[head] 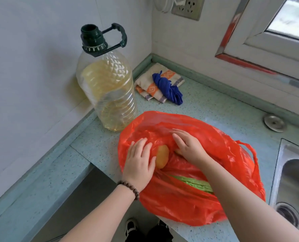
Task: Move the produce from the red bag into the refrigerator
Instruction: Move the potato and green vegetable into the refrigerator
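Head view, looking down at a speckled pale-green tabletop (206, 109) in a kitchen corner. Red bag (189, 198) lies open near the tabletop's front edge, crumpled, its handle loop (250, 151) on the side toward the sink (292, 175). Both hands are at the bag's mouth.

Left hand (140, 161) lies flat on the bag's left part, fingers straight and spread, palm down on the plastic. A yellowish potato (161, 157) sits inside the bag just right of this hand, touching the thumb side; the fingers are not curled round it. Bead bracelet (129, 188) on the left wrist.

Right hand (189, 147) reaches into the bag opening just right of the potato, back of hand up, fingers extended over the plastic. A bit of something yellowish shows under its thumb side; cannot tell whether the hand grips it or only rests there. The potato lies between the two hands.

Green vegetable (196, 183), ribbed and long, lies in the bag nearer the person than the potato, partly under the right forearm and covered by plastic at both ends.

Beyond the bag to the left: large clear oil bottle (108, 88) with a dark green cap and handle, upright against the wall, close to the bag's rim. Beyond the bag further back: folded towel (155, 82) with a blue cloth (169, 88) lying on it. Round metal cap (274, 123) in the tabletop, right of the bag, behind the sink. Refrigerator not in view.
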Demonstrator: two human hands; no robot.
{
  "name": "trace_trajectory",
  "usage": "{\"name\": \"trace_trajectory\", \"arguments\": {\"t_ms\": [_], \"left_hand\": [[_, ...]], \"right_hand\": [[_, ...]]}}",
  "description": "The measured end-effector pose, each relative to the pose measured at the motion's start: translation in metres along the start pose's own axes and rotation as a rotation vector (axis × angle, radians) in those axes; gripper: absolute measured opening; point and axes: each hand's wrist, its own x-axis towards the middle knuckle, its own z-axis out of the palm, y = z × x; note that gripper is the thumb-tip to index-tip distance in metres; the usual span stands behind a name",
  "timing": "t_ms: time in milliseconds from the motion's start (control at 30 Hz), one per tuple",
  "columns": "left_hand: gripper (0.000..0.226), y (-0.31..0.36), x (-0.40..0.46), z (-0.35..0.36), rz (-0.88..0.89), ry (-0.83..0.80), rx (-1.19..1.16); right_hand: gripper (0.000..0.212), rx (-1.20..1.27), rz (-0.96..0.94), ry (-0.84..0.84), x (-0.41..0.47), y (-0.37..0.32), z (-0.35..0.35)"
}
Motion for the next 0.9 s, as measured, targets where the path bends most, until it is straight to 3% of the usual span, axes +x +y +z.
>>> {"name": "trace_trajectory", "arguments": {"t_ms": [100,233,300,500,733,900], "left_hand": [[0.048,0.021,0.021,0.005,0.183,-0.109,-0.083],[0.076,0.024,0.037,0.019,-0.006,-0.446,0.009],[0.088,0.021,0.036,0.024,-0.056,-0.507,0.033],[0.100,0.018,0.031,0.029,-0.044,-0.492,0.003],[0.088,0.018,0.024,0.024,-0.056,-0.437,-0.082],[0.086,0.023,0.027,0.001,-0.053,-0.309,-0.115]], "right_hand": [[0.025,0.014,0.058,0.153,-0.027,0.012,-0.014],[0.022,-0.146,0.184,0.236,-0.058,0.038,-0.018],[0.027,-0.207,0.255,0.200,-0.068,0.046,-0.015],[0.040,-0.346,0.366,0.097,-0.075,0.052,-0.005],[0.024,-0.422,0.409,0.088,-0.072,0.051,0.000],[0.024,-0.424,0.317,0.215,-0.079,0.044,-0.002]]}}
